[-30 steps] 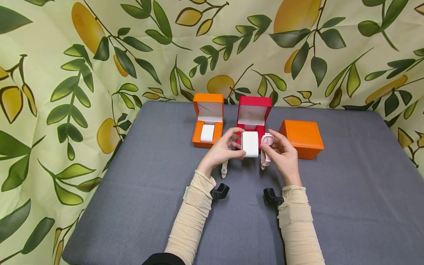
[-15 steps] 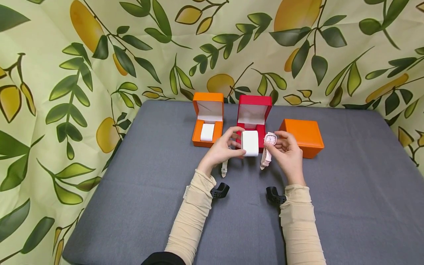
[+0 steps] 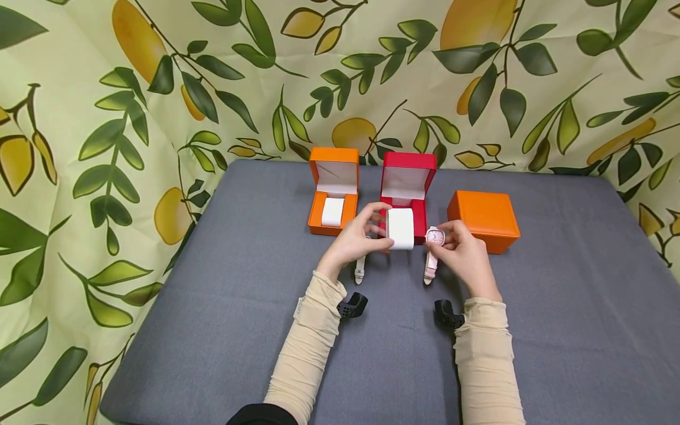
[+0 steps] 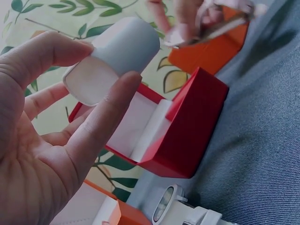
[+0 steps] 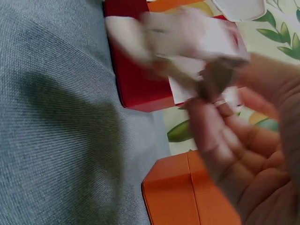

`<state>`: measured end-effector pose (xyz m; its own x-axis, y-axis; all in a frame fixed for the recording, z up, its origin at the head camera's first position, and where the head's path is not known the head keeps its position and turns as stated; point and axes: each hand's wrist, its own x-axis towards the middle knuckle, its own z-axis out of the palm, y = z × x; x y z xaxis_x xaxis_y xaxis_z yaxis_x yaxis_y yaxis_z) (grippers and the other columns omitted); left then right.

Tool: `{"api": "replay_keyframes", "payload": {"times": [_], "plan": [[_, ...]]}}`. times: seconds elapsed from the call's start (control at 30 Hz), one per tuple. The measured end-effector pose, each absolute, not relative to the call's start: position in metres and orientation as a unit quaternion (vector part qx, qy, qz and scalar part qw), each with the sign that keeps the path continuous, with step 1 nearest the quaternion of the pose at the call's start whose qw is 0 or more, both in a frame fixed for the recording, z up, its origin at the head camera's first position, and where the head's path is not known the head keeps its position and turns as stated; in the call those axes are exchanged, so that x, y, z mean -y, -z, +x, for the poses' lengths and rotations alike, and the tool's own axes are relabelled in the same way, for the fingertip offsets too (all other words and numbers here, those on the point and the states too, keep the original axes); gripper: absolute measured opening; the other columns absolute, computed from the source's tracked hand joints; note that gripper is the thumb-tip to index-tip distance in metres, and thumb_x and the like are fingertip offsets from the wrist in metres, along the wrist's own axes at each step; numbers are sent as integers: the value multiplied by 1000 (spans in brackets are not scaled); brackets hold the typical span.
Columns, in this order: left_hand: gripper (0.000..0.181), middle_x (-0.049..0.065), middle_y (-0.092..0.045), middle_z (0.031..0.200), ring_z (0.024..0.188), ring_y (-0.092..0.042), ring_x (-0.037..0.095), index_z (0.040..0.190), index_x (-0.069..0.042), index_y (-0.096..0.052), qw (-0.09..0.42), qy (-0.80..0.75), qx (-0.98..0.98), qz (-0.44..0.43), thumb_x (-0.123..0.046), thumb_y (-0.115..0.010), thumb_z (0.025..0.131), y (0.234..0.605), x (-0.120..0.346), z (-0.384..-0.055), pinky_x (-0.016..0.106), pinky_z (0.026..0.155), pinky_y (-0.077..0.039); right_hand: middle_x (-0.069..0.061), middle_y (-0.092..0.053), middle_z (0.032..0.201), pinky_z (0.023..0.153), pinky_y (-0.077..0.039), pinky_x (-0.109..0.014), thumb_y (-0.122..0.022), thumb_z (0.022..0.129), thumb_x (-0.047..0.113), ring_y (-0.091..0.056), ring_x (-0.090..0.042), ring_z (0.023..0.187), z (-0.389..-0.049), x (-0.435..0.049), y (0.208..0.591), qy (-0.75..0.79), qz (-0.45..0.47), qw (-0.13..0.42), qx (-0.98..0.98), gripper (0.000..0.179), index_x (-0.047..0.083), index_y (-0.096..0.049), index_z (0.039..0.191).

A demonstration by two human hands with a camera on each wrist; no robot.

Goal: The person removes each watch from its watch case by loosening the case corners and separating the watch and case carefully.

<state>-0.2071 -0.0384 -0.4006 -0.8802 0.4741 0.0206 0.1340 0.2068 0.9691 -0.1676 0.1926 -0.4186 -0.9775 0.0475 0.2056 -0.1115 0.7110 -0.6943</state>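
Observation:
My left hand (image 3: 350,242) grips a white watch cushion (image 3: 400,229) between thumb and fingers, in front of the open red watch box (image 4: 197,126). The cushion's rounded side and flat end show in the left wrist view. To its right, my right hand (image 3: 470,257) pinches a pink wristwatch (image 3: 435,236) by its case, with the strap (image 3: 431,268) hanging down. The watch is blurred in the right wrist view. A second watch (image 4: 176,208), with a white strap, lies on the table near my left hand, partly hidden by it in the head view.
An open orange watch box (image 3: 316,222) with a white cushion (image 3: 332,212) inside stands left of the red box. Beyond my right hand sits a closed orange box (image 3: 484,213). Behind the grey table (image 3: 239,283) hangs a leaf-patterned cloth (image 3: 212,35).
My right hand has moved right and slightly toward me with the pink watch, away from the cushion. My left hand and the cushion stay almost in place.

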Motion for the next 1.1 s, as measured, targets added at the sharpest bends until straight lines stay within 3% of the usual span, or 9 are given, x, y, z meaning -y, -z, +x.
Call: {"api": "replay_keyframes", "payload": {"times": [0.17, 0.47, 0.7, 0.87, 1.1], "plan": [[64, 13, -50, 121, 95, -61, 22, 134, -20, -40, 141, -594, -766, 201, -5, -70, 79, 401, 38, -207, 26, 69, -54, -12, -59, 71, 54, -38, -26, -71, 78, 15, -51, -20, 61, -168, -194, 420, -326, 28, 49, 944, 32, 6, -54, 104], [64, 14, -50, 123, 98, -61, 24, 135, -22, -39, 141, -583, -775, 198, -7, -69, 81, 400, 36, -208, 24, 69, -53, -9, -55, 68, 53, -34, -28, -67, 80, 13, -49, -22, 59, -171, -194, 427, -296, 27, -4, 955, 28, 8, -53, 103], [64, 14, -50, 124, 101, -61, 26, 137, -20, -38, 145, -579, -777, 201, -7, -69, 82, 399, 35, -209, 25, 71, -53, -17, -61, 86, 64, -41, -36, -68, 79, 10, -53, -28, 74, -172, -191, 426, -276, 24, 1, 961, 25, 3, -59, 102], [65, 13, -50, 123, 100, -61, 24, 137, -18, -38, 142, -576, -779, 203, -7, -69, 81, 399, 35, -208, 24, 70, -53, -19, -65, 92, 67, -45, -43, -68, 79, 11, -55, -29, 75, -171, -189, 425, -269, 9, -8, 963, 27, 3, -60, 103], [63, 12, -50, 122, 99, -61, 23, 136, -22, -39, 138, -574, -782, 200, -8, -69, 81, 400, 36, -205, 24, 70, -53, -23, -62, 102, 78, -46, -50, -66, 81, 15, -57, -35, 84, -168, -188, 424, -261, 10, -12, 965, 31, -1, -61, 108]]}}
